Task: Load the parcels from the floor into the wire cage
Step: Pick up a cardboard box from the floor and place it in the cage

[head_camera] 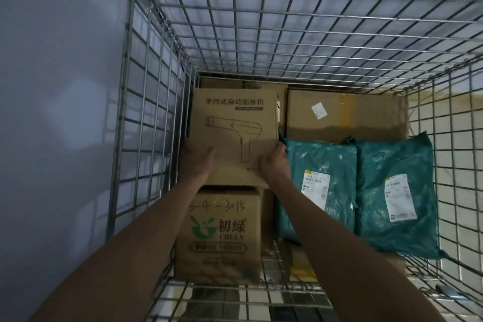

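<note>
- Grey wall (pixel 65 86) runs along the left of the wire cage (pixel 261 42), and I take the cage as my landmark for everything else.
- Inside the cage, against its left mesh, both my hands hold a cardboard box printed with a gun-shaped appliance (pixel 235 125); it sits above a box with a green logo (pixel 222 232), and I cannot tell whether it rests on anything yet.
- My left hand (pixel 196 162) grips the box's near left corner, thumb on the top face; my right hand (pixel 274 162) clasps the near right edge, fingers curled round it.
- Toward the cage's right side lie two teal mailer bags (pixel 366 191), side by side, each with a white label.
- At the cage's far end sits a plain brown carton (pixel 345 112) with a small sticker, and another box edge shows behind the one I hold.
- My judgement: loading is well under way, with several parcels already in and this box nearly placed.
- I cannot see the floor outside the cage, so how many parcels remain is unknown.
</note>
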The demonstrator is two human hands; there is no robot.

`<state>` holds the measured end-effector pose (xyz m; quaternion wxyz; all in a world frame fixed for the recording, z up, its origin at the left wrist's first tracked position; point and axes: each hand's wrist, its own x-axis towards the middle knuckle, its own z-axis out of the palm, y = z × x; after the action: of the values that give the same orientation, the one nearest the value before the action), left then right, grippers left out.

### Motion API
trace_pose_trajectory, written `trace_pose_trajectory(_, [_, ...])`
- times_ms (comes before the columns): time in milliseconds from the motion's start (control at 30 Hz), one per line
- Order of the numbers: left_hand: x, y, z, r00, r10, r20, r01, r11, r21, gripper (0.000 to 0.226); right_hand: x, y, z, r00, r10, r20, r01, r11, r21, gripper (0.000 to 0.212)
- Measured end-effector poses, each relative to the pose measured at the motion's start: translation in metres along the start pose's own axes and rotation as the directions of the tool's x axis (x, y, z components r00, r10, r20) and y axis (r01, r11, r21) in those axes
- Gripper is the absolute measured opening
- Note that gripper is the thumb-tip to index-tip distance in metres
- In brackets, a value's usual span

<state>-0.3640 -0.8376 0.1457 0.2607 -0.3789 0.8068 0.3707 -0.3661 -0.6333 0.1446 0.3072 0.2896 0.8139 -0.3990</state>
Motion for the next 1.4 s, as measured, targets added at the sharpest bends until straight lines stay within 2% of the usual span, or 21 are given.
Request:
trace_pose_trajectory(67, [-0.016,0.009,-0.002,1.0,0.013,0.003,-0.013,0.984,0.178,0.089,-0.009,-0.007,-0.005,0.997,0.04,0.065,-0.031,0.992,-0.126,0.068])
trace_pose_trajectory(133, [-0.043,0.027,-0.003,0.996,0.064,0.063,-0.081,0.942,0.326,0.083,-0.022,-0.01,-0.016,0.983,0.093,0.158,-0.056,0.973,-0.224,0.073])
trace_pose_trajectory(233, [-0.099,0.062,-0.009,0.969,0.154,0.195,-0.23,0.856,0.463,0.076,-0.057,-0.021,-0.053,0.959,0.105,0.262,-0.031,0.962,-0.271,0.048])
trace_pose_trajectory(300, [-0.139,0.086,-0.015,0.929,0.222,0.295,-0.355,0.756,0.55,0.077,-0.086,-0.03,-0.091,0.962,0.044,0.27,0.04,0.954,-0.297,0.038])
trace_pose_trajectory(400, [-0.199,0.131,-0.026,0.87,0.278,0.406,-0.487,0.605,0.63,0.076,-0.125,-0.041,-0.16,0.978,-0.075,0.197,0.143,0.922,-0.361,0.039])
trace_pose_trajectory(500, [-0.263,0.182,-0.027,0.818,0.383,0.429,-0.575,0.517,0.634,0.071,-0.16,-0.039,-0.245,0.978,-0.188,0.089,0.208,0.865,-0.457,0.039])
trace_pose_trajectory(567, [-0.309,0.218,-0.017,0.758,0.466,0.457,-0.648,0.454,0.612,0.069,-0.185,-0.034,-0.307,0.965,-0.26,0.015,0.232,0.832,-0.504,0.037])
trace_pose_trajectory(667, [-0.386,0.273,0.017,0.683,0.53,0.502,-0.718,0.365,0.593,0.069,-0.226,-0.01,-0.401,0.958,-0.267,-0.109,0.178,0.845,-0.505,0.04])
trace_pose_trajectory(767, [-0.476,0.316,0.069,0.616,0.6,0.511,-0.77,0.322,0.551,0.063,-0.263,0.042,-0.483,0.924,-0.321,-0.208,0.182,0.847,-0.5,0.04])
trace_pose_trajectory(833, [-0.531,0.334,0.108,0.561,0.615,0.554,-0.812,0.277,0.515,0.067,-0.283,0.086,-0.528,0.912,-0.319,-0.256,0.162,0.856,-0.491,0.041])
trace_pose_trajectory(967, [-0.615,0.354,0.192,0.448,0.586,0.675,-0.867,0.103,0.487,0.066,-0.311,0.177,-0.596,0.902,-0.272,-0.337,0.095,0.884,-0.458,0.039])
trace_pose_trajectory(1033, [-0.637,0.357,0.233,0.429,0.565,0.705,-0.868,0.041,0.495,0.065,-0.316,0.211,-0.621,0.895,-0.255,-0.366,0.084,0.902,-0.423,0.038])
trace_pose_trajectory(1100, [-0.643,0.357,0.272,0.394,0.567,0.723,-0.855,-0.062,0.515,0.065,-0.314,0.237,-0.639,0.893,-0.235,-0.384,0.064,0.911,-0.408,0.037])
trace_pose_trajectory(1200, [-0.642,0.358,0.321,0.353,0.57,0.743,-0.816,-0.201,0.541,0.066,-0.301,0.268,-0.658,0.911,-0.204,-0.357,0.037,0.905,-0.423,0.037])
trace_pose_trajectory(1267, [-0.635,0.362,0.346,0.355,0.556,0.751,-0.807,-0.224,0.547,0.066,-0.288,0.285,-0.668,0.921,-0.184,-0.344,0.016,0.899,-0.437,0.037])
trace_pose_trajectory(1400, [-0.614,0.373,0.385,0.419,0.492,0.763,-0.803,-0.192,0.564,0.067,-0.261,0.313,-0.693,0.943,-0.141,-0.303,-0.018,0.884,-0.468,0.038])
